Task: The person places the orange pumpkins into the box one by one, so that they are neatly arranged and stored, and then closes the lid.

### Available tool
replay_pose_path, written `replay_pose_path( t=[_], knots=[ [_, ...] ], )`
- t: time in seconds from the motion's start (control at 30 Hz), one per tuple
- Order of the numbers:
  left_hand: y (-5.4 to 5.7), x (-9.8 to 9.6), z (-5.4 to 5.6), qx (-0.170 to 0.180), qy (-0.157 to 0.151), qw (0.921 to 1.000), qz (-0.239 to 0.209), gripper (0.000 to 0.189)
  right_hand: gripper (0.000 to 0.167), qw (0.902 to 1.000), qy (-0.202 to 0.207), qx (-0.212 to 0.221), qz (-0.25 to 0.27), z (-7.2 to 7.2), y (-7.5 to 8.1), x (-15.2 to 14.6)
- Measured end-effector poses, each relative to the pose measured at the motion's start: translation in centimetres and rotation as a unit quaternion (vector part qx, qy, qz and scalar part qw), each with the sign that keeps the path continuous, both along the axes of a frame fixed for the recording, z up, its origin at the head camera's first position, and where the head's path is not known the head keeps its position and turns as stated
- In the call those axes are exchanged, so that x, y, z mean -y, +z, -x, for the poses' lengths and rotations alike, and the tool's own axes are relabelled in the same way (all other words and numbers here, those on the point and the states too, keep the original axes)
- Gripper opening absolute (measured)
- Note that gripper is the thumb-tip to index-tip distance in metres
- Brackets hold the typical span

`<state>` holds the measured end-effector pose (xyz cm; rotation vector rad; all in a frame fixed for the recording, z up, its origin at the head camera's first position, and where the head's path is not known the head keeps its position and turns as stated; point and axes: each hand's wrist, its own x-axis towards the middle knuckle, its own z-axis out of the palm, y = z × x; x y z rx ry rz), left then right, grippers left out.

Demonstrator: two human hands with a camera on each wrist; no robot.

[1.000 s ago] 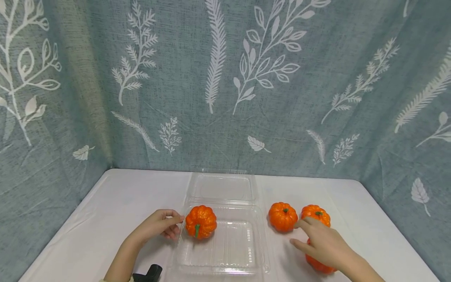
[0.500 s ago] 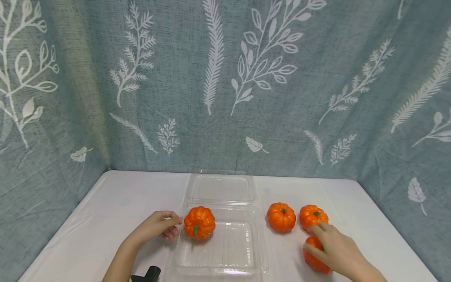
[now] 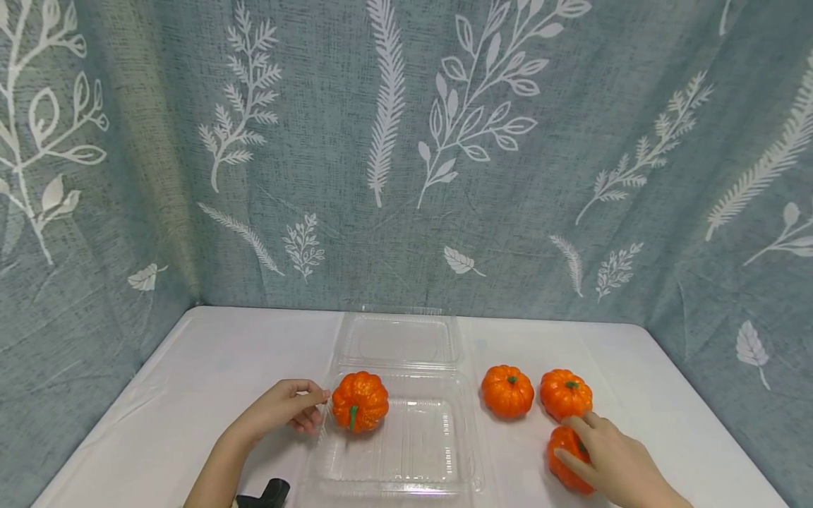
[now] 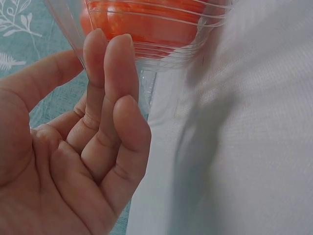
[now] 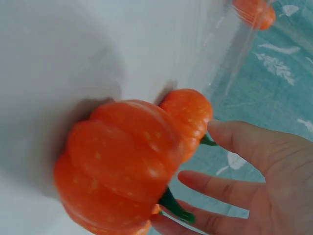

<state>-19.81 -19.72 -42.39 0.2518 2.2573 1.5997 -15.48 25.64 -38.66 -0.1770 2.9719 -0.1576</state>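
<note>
Our right hand [image 3: 616, 458] is hovering half open over the nearest decorative pumpkin [image 3: 564, 440] toward the worktop's [image 3: 673, 395] right edge, gripping nothing; closing off-centre, we could be rolling it into its neighbour [image 3: 564, 394]. That hand's back is facing up; our left hand [image 3: 288, 407] is pinching the clamshell's [image 3: 406, 451] left rim.

Bare hands [image 3: 286, 410], black left-wrist fitting [image 3: 267, 493]

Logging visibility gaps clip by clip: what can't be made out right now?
Head: part of the nearest right-side pumpkin, hidden by the right hand.
Head: what the black object is; the bottom edge cuts it off.
Head: the near end of the clear container, also cut off below.
Left wrist: the top of the boxed pumpkin, past the top edge.
</note>
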Motion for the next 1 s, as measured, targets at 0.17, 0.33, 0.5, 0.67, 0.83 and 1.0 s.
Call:
replay_pose_path(
  t=[0.17,0.33,0.5,0.67,0.83,1.0],
  knots=[
    [0.0,0.1,0.0,0.002,0.003,1.0,0.001,0.032,0.047,0.9999,0.001,-0.012,-0.011,-0.1,-0.7,0.0],
    [0.1,0.0,0.0,0.004,0.001,1.0,-0.002,0.032,0.049,0.9995,-0.008,-0.023,-0.021,-0.2,-1.2,0.2],
    [0.0,0.0,0.0,0.003,-0.002,1.0,-0.007,0.03,0.049,0.9976,-0.006,-0.064,-0.025,-0.6,-2.0,0.4],
    [-0.1,0.0,0.1,-0.002,-0.004,1.0,-0.006,0.029,0.051,0.9945,0.001,-0.1,-0.031,-0.8,-2.7,0.5],
    [-0.1,0.0,0.0,-0.003,-0.006,1.0,-0.003,0.031,0.058,0.9934,0.002,-0.11,-0.034,-0.8,-3.1,0.5],
    [-0.1,0.1,0.1,-0.005,-0.009,0.9999,-0.002,0.031,0.065,0.9942,-0.004,-0.103,-0.03,-0.7,-3.4,0.4]
  ],
)
